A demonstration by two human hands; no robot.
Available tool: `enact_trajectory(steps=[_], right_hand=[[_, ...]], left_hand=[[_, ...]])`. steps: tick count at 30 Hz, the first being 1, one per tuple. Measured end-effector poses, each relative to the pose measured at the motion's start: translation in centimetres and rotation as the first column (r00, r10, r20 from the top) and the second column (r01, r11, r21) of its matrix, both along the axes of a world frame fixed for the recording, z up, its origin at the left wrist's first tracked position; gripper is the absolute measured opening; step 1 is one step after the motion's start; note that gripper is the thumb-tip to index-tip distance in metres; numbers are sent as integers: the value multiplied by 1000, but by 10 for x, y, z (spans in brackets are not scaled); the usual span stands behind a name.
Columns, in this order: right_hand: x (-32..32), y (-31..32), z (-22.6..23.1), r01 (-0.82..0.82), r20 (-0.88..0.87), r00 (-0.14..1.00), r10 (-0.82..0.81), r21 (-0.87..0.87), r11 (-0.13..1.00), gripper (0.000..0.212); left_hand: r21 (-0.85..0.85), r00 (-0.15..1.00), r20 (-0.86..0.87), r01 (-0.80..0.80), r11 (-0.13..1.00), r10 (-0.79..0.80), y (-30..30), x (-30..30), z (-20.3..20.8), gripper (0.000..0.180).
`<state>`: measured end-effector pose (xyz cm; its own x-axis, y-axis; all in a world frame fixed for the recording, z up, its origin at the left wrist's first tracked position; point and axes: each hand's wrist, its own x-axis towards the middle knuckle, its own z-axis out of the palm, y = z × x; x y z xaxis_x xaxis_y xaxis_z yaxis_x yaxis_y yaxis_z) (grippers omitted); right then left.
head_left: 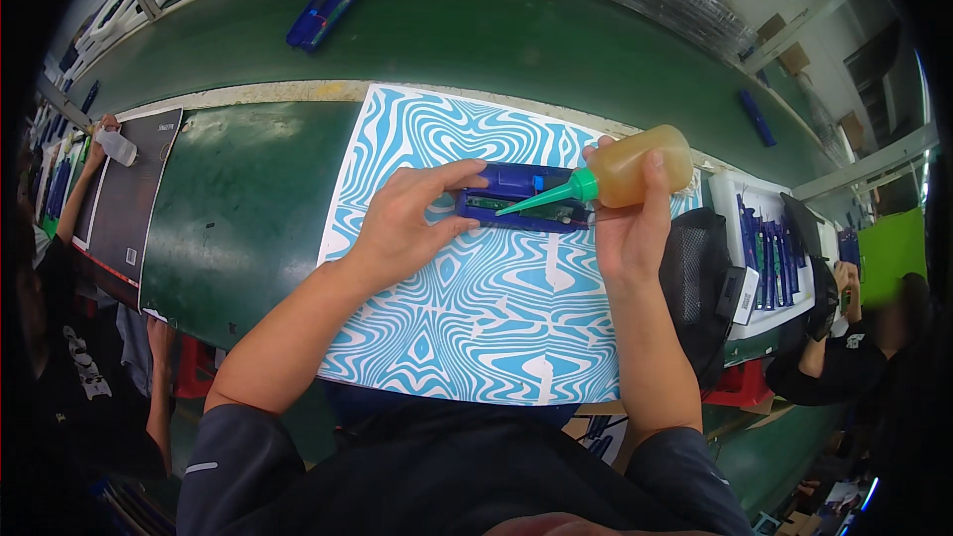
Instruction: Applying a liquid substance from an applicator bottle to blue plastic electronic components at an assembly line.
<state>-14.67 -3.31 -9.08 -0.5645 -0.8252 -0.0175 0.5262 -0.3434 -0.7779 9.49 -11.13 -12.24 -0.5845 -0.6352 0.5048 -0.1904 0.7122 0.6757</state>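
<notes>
The left hand (407, 223) has its fingers closed on a blue plastic housing (521, 197) lying on the blue-and-white swirl mat (467, 308) (spread over the green desk (238, 199)). The right hand (627, 223) grips a tilted amber squeeze bottle (640, 164), its green nozzle (546, 197) over the housing.

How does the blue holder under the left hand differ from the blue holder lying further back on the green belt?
The near blue holder rests on the patterned blue and white mat, steadied by the left hand, with the green nozzle of the squeeze bottle in the right hand over it. The far blue holder lies untouched on the green belt, tilted. Both are blue and elongated.
</notes>
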Motion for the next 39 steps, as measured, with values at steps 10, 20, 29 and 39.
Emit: enact_trajectory(steps=[10, 20, 29, 39], right_hand=[[11, 6, -2, -41, -318, 948, 31, -24, 999, 63], [16, 6, -6, -55, -388, 921, 41, -26, 998, 62], [15, 5, -6, -51, -398, 917, 37, -24, 998, 61], [4, 4, -2, -13, -408, 913, 3, -21, 1000, 57]], left_hand=[[-93, 999, 12, 35, 995, -34, 2, 1, 2, 64], [-153, 1000, -8, 23, 988, -24, 3, -2, 3, 65], [-162, 1000, 3, 31, 986, -30, 2, -1, 2, 65], [-163, 1000, 5, 12, 987, -12, 2, -2, 4, 67]])
